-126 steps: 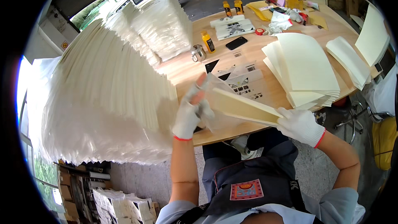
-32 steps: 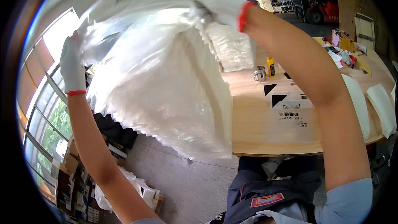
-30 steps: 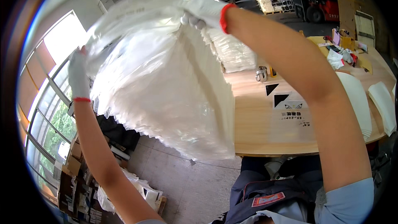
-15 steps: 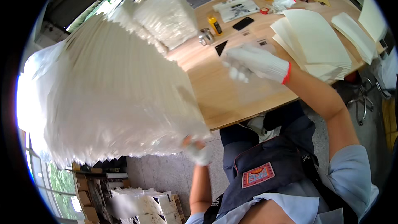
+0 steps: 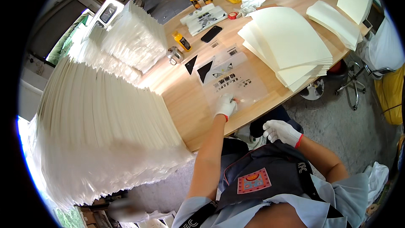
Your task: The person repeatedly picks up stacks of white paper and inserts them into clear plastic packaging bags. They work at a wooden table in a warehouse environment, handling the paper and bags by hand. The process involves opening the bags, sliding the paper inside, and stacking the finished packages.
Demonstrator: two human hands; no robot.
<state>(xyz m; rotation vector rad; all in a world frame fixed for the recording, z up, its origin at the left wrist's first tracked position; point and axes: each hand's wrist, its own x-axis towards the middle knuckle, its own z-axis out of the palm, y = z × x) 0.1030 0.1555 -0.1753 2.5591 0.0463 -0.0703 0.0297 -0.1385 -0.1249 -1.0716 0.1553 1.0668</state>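
My left hand (image 5: 225, 105), in a white glove, rests with curled fingers on the near edge of a flat clear plastic bag (image 5: 240, 78) printed with black triangles. The bag lies on the wooden table (image 5: 185, 101). My right hand (image 5: 282, 131), also gloved, hovers below the table edge above my lap, with loosely spread fingers holding nothing. Right of the bag lies a fanned stack of cream sheets (image 5: 291, 42). A tall pile of white bagged sheets (image 5: 105, 122) fills the left side, close to my left arm.
A second white pile (image 5: 135, 38) and a smaller cream stack (image 5: 333, 19) sit further back. Yellow bottles (image 5: 182, 41), a black phone (image 5: 211, 33), a metal cup (image 5: 172, 55) and a red tape roll (image 5: 232, 15) lie mid-table. An office chair base (image 5: 354, 80) stands at the right.
Both hands held a filled clear bag up high at the left. They have come down: the left hand now sits on the flat bag on the table, the right hand near my lap.
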